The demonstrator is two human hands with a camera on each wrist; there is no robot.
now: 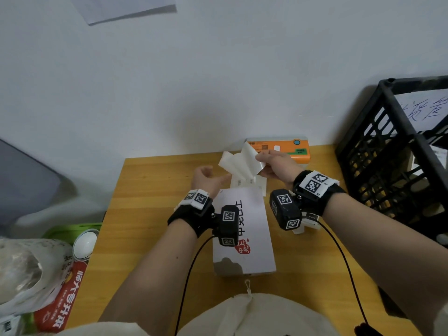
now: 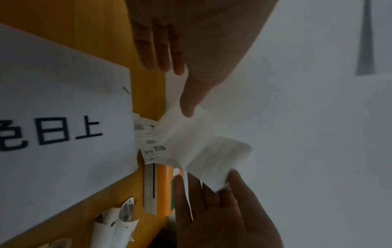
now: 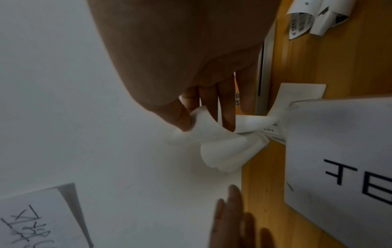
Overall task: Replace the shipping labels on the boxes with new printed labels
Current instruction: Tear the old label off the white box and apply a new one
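With your right hand [image 1: 271, 166] pinching the label [image 1: 238, 164] beyond the box [image 1: 244, 229], peel with your relaxed left hand [image 1: 206, 177], slowly.

Wooden table [image 1: 155, 214] against plain white wall [image 1: 218, 81]

A makeshift packing corner in a plain room, looks like, more back-office than shop floor. There's a small wooden table [image 1: 150, 214] pushed against a bare white wall [image 1: 218, 69], with an orange label printer [image 1: 286, 150] at twelve o'clock on it. At three o'clock, a black plastic crate [image 1: 397, 166] carrying a handwritten paper sign [image 1: 424, 107]. Another sheet [image 1: 126, 8] is stuck to the wall at eleven o'clock. Down at eight o'clock, bagged goods [image 1: 36, 275] piled beside the table. Curled, peeled labels [image 2: 118, 219] lie loose on the wood.
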